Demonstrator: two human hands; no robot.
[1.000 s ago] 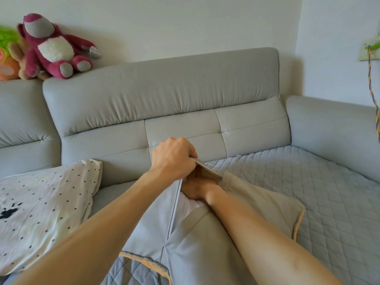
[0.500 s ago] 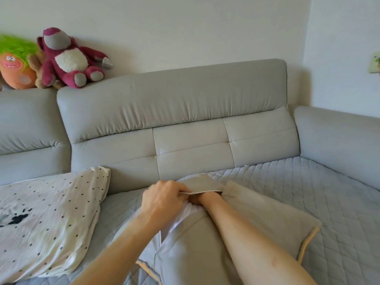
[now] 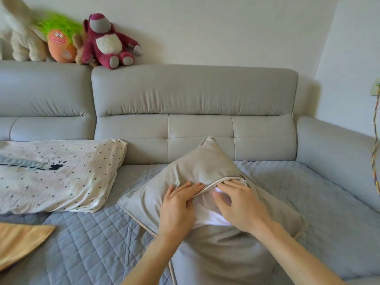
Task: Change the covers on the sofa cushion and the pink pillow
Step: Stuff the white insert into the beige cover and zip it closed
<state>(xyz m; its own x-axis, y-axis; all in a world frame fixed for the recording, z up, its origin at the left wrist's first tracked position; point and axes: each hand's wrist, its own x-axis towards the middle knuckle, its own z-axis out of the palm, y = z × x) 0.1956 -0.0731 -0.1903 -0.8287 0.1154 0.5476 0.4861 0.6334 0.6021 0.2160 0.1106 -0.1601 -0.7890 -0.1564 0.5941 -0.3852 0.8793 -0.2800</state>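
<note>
Plainly mid-swap: the sofa cushion (image 3: 205, 171) lies on the quilted seat near the sofa's back edge, its smooth beige cover (image 3: 197, 161) gaping at the zip over a white inner. The left hand (image 3: 178, 204) presses flat-fingered beside the opening; the right hand (image 3: 238, 202), relaxed, reaches inside. The dotted cotton pillow (image 3: 57, 167), leftward, seems untouched.

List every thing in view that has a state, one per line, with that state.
Cushion cover: zip opening parted, still on the cushion.
White insert: partly exposed at the opening.
Left hand: flat on the cover beside the opening, fingers straight.
Right hand: fingertips tucked under the opening's edge, resting on the insert.
Dotted pillow: lying flat on the sofa, cover on.
Plush bear: sitting on the sofa back.
</note>
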